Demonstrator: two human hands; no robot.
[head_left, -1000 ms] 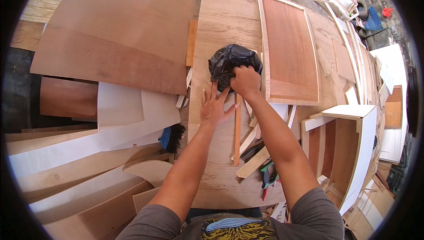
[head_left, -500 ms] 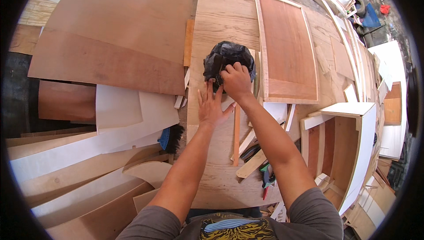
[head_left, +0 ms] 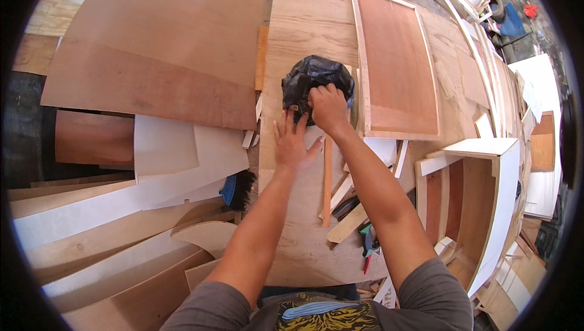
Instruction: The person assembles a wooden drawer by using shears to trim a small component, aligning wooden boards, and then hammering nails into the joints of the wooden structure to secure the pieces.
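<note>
A crumpled black plastic bag (head_left: 313, 69) sits on the plywood worktop (head_left: 304, 252), straight ahead of me. With its fingers spread, my left hand (head_left: 293, 143) rests at the bag's near left edge, fingertips touching the plastic. My right hand (head_left: 330, 111) is curled closed over the middle of the bag. Whatever those fingers pinch is hidden beneath them. A thin wooden strip (head_left: 327, 179) lies just below the hands.
A framed brown panel (head_left: 395, 63) lies right of the bag. Nearer are wood offcuts (head_left: 348, 226), green-and-red-handled pliers (head_left: 367, 243) and an open wooden cabinet box (head_left: 468, 203). On the left are large boards (head_left: 152, 45) and a blue brush (head_left: 234, 190).
My right hand has shifted very slightly on the bag and its fingers have curled in more. The left hand stays at the bag's edge.
</note>
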